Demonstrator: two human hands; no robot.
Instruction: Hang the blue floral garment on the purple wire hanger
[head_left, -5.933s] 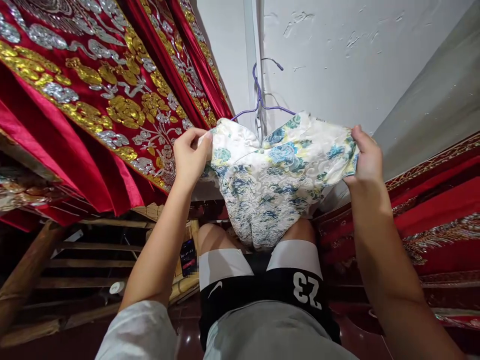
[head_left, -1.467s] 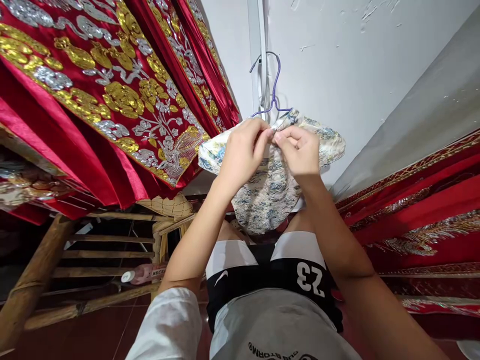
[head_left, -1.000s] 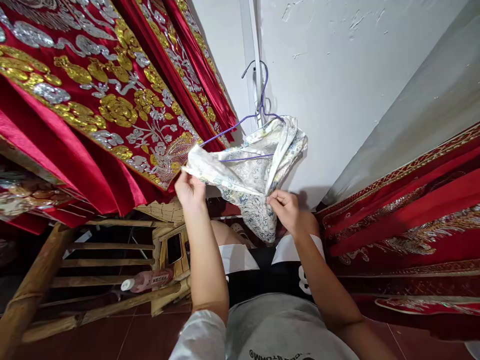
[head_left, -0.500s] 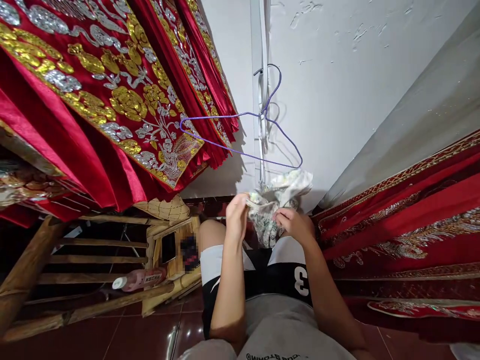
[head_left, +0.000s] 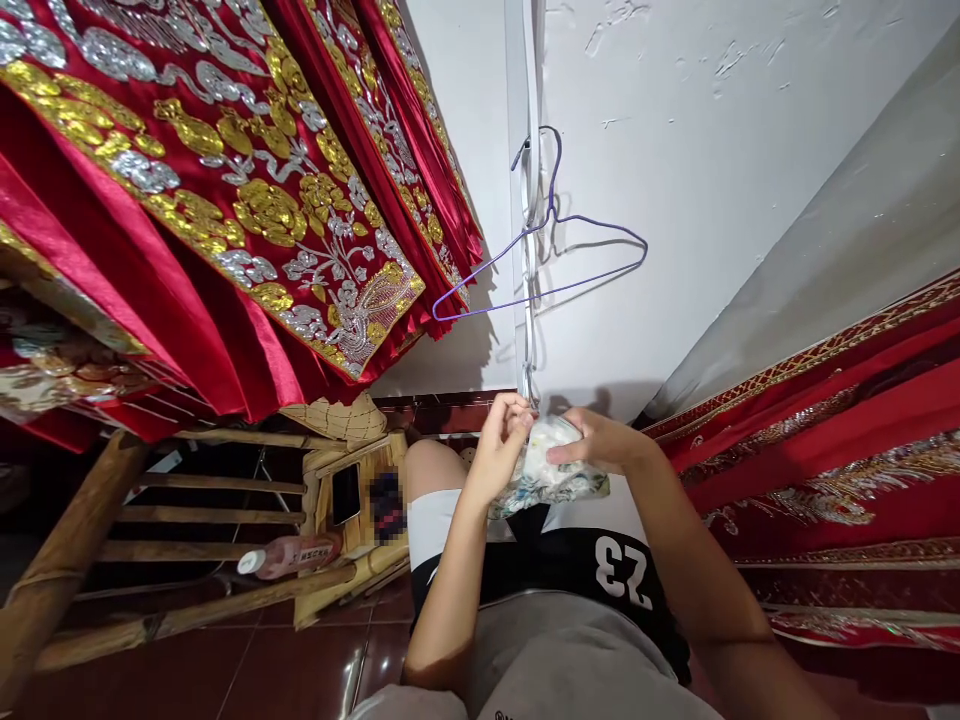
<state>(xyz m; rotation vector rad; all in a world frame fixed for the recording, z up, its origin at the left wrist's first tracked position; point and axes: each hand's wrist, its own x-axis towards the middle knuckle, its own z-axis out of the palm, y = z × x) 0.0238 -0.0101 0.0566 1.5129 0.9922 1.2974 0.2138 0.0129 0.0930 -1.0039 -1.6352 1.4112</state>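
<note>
A crumpled piece of white floral fabric (head_left: pixel 547 470) lies over my lap between my hands; its full shape cannot be made out. My left hand (head_left: pixel 504 445) pinches its upper left edge, fingers closed. On the right side, my right hand (head_left: pixel 600 440) grips the same fabric, with the thumb on top. Above the hands a purple wire hanger (head_left: pixel 555 215) hangs tilted from a white strap (head_left: pixel 531 110) at the wall, with nothing on it.
Red sequinned garments (head_left: pixel 262 200) hang at left, and more red embroidered fabric (head_left: pixel 840 480) at right. A bamboo chair (head_left: pixel 225 600) stands at lower left with a pink bottle (head_left: pixel 292 557). Nearby, a dark phone (head_left: pixel 346 494) lies on a wooden stool (head_left: pixel 315 600).
The floral fabric has come down onto my lap and is bunched flatter. My left hand has moved right and my right hand has turned. The hanger has swung round to the right.
</note>
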